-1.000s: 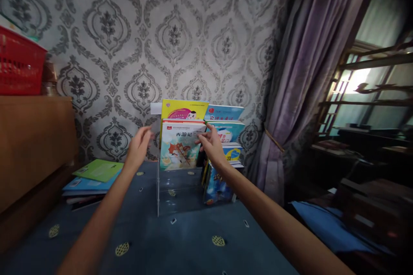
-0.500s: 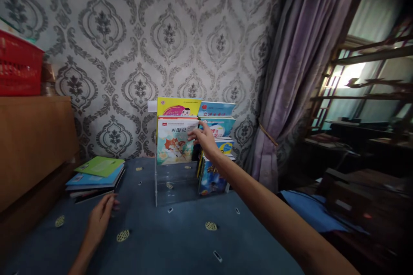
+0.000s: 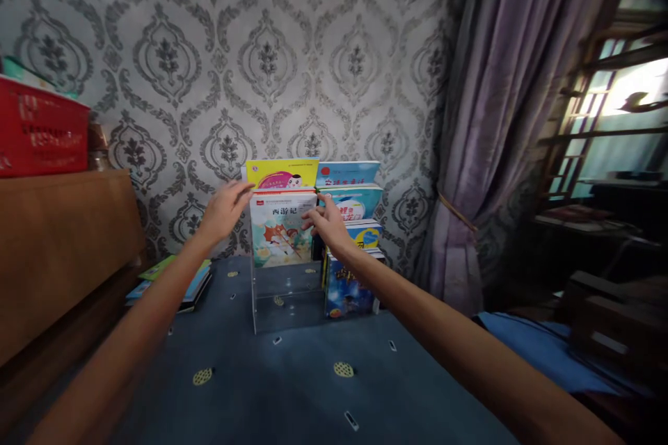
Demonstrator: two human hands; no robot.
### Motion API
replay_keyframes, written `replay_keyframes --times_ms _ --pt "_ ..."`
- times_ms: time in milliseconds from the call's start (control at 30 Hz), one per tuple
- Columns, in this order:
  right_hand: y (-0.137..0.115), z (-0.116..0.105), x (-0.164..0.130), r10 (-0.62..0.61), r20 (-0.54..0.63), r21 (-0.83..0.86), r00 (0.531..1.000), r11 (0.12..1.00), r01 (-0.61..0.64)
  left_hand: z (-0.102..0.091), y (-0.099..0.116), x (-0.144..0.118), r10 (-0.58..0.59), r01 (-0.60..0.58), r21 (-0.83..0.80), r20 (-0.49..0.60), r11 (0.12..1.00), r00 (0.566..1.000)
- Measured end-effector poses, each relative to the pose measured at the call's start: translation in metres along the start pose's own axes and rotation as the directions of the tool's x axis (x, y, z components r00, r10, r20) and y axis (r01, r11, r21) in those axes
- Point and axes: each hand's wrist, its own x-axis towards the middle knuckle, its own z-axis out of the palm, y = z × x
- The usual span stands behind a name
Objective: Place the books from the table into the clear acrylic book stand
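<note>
head view: illustrated book (image 3: 282,228) between left hand (image 3: 225,208) and right hand (image 3: 326,224).

Head camera, 1 view: faces forward-down, near book rack (image 3: 284,292), wall behind.

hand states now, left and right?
Left hand: open, fingertips at the top left corner of the front book.
Right hand: open, fingers on its right edge.

Red basket (image 3: 36,128) cut off left; rear book covers overlapped.
</note>
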Motion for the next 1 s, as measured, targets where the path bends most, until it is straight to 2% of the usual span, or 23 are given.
replay_keyframes --times_ms 67,167,300,367,533,733,900,1000 --pt "0.004 -0.002 0.000 -0.067 0.000 -0.063 0.998 0.996 0.067 0.003 -0.001 0.028 0.087 -0.100 0.118 0.116 0.988 0.989" --pt "0.009 -0.003 0.000 -0.168 0.046 -0.179 0.985 0.969 0.173 0.009 -0.008 0.048 0.091 -0.151 0.224 0.258 0.963 0.962" --pt "0.009 -0.004 -0.001 -0.239 0.141 -0.362 0.961 0.891 0.275 0.013 -0.020 0.060 0.035 -0.136 0.272 0.346 0.953 0.937" --pt "0.007 -0.003 0.000 -0.220 0.163 -0.445 0.962 0.854 0.270 0.012 -0.026 0.068 0.003 -0.113 0.258 0.390 0.959 0.921" --pt "-0.002 -0.002 0.003 -0.171 0.178 -0.568 0.969 0.787 0.243 0.003 -0.032 0.082 -0.070 -0.021 0.166 0.527 0.986 0.847" --pt "-0.008 -0.001 -0.001 -0.087 0.161 -0.674 0.983 0.718 0.174 0.002 -0.037 0.082 -0.113 0.100 0.054 0.556 0.994 0.824" --pt "-0.011 -0.002 -0.001 -0.057 0.163 -0.685 0.985 0.712 0.155 0.004 -0.044 0.082 -0.024 -0.008 0.061 0.510 0.998 0.860" --pt "-0.007 -0.001 0.002 -0.070 0.164 -0.660 0.984 0.734 0.162 0.004 -0.043 0.079 0.002 -0.031 0.052 0.484 0.998 0.875"
